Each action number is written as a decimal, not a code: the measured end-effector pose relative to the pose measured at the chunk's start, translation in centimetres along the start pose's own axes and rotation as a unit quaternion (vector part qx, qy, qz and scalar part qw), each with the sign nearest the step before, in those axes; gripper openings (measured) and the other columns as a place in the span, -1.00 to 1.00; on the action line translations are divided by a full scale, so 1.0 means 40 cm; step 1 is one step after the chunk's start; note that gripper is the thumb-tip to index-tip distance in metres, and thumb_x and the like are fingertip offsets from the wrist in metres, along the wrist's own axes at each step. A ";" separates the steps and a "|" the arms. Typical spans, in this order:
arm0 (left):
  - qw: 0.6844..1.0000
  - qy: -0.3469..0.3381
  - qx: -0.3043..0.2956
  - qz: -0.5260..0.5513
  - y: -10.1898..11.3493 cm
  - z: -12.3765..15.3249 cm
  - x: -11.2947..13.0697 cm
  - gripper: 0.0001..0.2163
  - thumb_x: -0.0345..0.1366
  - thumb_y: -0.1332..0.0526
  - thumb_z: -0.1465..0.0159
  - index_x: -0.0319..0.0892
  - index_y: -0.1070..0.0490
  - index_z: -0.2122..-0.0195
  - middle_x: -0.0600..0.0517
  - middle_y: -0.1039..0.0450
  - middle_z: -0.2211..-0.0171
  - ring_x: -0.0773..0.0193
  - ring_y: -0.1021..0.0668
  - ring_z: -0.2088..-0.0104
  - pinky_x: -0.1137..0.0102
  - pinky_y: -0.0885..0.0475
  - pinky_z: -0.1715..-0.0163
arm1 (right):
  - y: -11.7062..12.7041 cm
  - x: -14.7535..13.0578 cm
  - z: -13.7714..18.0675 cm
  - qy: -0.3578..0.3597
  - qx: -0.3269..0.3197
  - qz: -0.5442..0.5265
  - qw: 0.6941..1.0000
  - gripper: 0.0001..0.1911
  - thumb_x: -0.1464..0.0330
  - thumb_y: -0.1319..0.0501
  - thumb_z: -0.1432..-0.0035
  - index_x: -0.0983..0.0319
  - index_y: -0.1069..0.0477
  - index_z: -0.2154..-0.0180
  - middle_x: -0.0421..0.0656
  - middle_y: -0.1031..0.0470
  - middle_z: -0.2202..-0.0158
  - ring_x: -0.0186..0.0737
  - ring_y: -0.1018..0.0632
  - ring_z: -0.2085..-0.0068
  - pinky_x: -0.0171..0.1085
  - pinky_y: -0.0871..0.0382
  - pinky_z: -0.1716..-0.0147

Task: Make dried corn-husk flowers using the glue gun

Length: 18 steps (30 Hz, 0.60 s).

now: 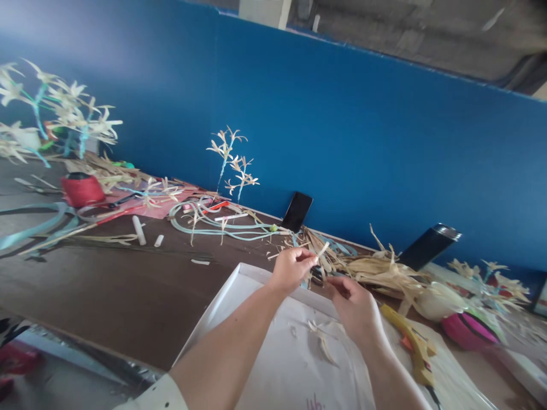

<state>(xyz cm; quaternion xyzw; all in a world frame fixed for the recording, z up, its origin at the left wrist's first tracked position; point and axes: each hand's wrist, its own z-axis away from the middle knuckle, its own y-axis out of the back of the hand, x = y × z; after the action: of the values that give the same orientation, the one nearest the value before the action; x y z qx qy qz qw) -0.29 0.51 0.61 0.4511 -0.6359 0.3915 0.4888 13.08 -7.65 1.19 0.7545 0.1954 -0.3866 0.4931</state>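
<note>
Piece (323,249), pale and slender: right of frame centre, pinched by left hand (294,269), the nearer | long axis: slanted up-right | right hand (352,302): below-right of it, fingers curled, hold cannot be told

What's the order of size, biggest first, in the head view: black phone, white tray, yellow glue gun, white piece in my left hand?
1. White tray
2. Yellow glue gun
3. Black phone
4. White piece in your left hand, partly hidden
</note>
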 end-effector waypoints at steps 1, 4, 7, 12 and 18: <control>1.000 0.010 0.008 0.015 0.001 -0.003 -0.002 -0.85 -0.28 -0.24 -0.05 -0.24 -0.51 0.40 0.04 -0.47 0.52 0.37 -0.45 0.49 0.50 -0.31 0.44 | -0.001 0.006 -0.001 -0.006 0.000 -0.013 1.000 -0.79 0.20 -0.24 0.05 0.17 -0.49 0.39 -0.21 -0.51 0.47 -0.23 -0.46 0.46 -0.29 -0.28 0.44; 0.997 0.035 0.009 0.069 0.001 -0.012 -0.011 -0.82 -0.24 -0.27 -0.03 -0.24 -0.50 0.40 0.05 -0.45 0.54 0.39 -0.42 0.52 0.50 -0.30 0.46 | -0.003 0.018 -0.005 -0.054 0.002 -0.115 0.992 -0.75 0.19 -0.29 0.09 0.19 -0.48 0.36 -0.26 -0.43 0.59 -0.33 -0.37 0.59 -0.34 -0.21 0.59; 0.991 0.064 -0.001 0.121 -0.004 -0.016 -0.022 -0.79 -0.22 -0.31 0.01 -0.25 -0.50 0.41 0.04 -0.45 0.52 0.40 -0.42 0.50 0.49 -0.32 0.44 | 0.001 0.017 -0.013 -0.133 0.006 -0.268 0.954 -0.69 0.22 -0.37 0.17 0.21 -0.46 0.34 -0.28 -0.41 0.57 -0.42 -0.35 0.60 -0.43 -0.18 0.65; 0.977 0.107 -0.008 0.183 -0.011 -0.016 -0.028 -0.72 -0.17 -0.37 0.09 -0.25 -0.51 0.40 0.03 -0.47 0.48 0.40 -0.45 0.46 0.48 -0.34 0.40 | 0.006 0.003 -0.034 -0.197 0.016 -0.435 0.879 -0.64 0.32 -0.46 0.30 0.21 -0.43 0.38 -0.29 -0.45 0.46 -0.50 -0.38 0.57 -0.53 -0.23 0.67; 0.976 0.114 -0.011 0.184 -0.011 -0.014 -0.022 -0.67 -0.14 -0.39 0.12 -0.27 -0.51 0.39 0.03 -0.44 0.49 0.44 -0.42 0.49 0.50 -0.31 0.43 | -0.011 -0.027 -0.056 -0.171 0.024 -0.496 0.851 -0.65 0.36 -0.46 0.31 0.23 -0.43 0.40 -0.28 -0.47 0.45 -0.54 -0.32 0.62 -0.56 -0.18 0.75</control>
<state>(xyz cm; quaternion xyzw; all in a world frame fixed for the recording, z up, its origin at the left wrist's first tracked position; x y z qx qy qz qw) 0.39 1.09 -0.11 0.2727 -0.6525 0.5166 0.4827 12.97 -5.35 2.25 0.4907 0.4471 -0.7072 0.2433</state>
